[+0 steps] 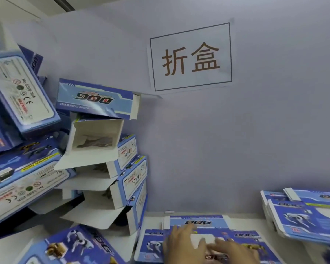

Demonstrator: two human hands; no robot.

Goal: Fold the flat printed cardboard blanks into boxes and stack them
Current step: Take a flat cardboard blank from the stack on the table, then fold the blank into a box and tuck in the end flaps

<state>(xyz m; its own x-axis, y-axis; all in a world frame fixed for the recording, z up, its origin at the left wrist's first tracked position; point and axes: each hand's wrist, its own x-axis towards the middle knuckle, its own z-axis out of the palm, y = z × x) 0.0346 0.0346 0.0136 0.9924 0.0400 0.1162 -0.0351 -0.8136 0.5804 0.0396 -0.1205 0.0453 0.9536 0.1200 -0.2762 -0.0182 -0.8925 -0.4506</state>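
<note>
Head view shows both hands low at the bottom edge, laid on a flat blue-and-white printed cardboard blank marked "DOG" that lies on the white tabletop. The left hand rests palm down with its fingers straight and spread over the blank, pinching nothing. The right hand also lies on the card with fingers stretched out toward the left; motion blur makes it hard to be sure, but it seems to press rather than grasp. Just right of the hands, raised near the frame's edge, sits a stack of flat blue printed blanks bearing a robot-dog picture. To the left, against the pale grey wall, rises a leaning pile of folded blue cardboard boxes, several with white flaps hanging open; the topmost folded box sits tilted with its "DOG" lettering upside down. On the wall above hangs a white paper sign with a dark border and two brown characters.
</note>
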